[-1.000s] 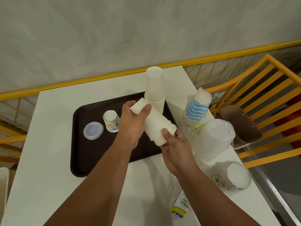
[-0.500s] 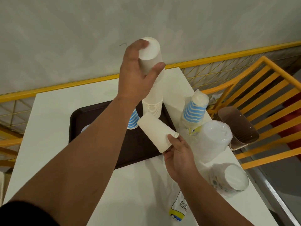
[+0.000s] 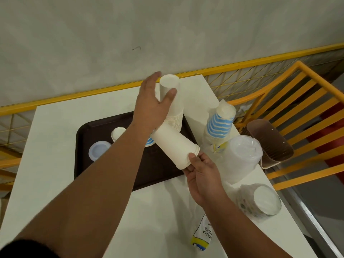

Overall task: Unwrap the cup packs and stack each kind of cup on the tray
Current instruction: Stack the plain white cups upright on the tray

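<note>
White table (image 3: 55, 138) carries a dark brown tray (image 3: 87, 164) lying flat near its far edge. On the tray: a tall upright stack of white cups (image 3: 174, 108), upside down, standing at the tray's far right; a blue-striped cup (image 3: 149, 143), mostly hidden behind the left forearm; a small patterned cup (image 3: 117, 133); and a round pale lid (image 3: 98, 151) toward the left side. Right of the tray, on the table, stand a wrapped pack of blue-striped cups (image 3: 219, 121), a clear-wrapped pack of translucent cups (image 3: 240, 155) and, nearer, a wrapped pack of patterned cups (image 3: 258, 202) on its side. A brown sleeve stack (image 3: 270, 144) lies at the table's right edge. An empty printed wrapper (image 3: 202, 237) lies on the near table edge. Left hand (image 3: 152, 107) grips the top of the upright stack, thumb on one side, fingers curled behind. Right hand (image 3: 202, 175) pinches the rim end of a short tilted bundle of white cups (image 3: 175, 146), held above the tray's right part, closed end pointing toward the stack.
</note>
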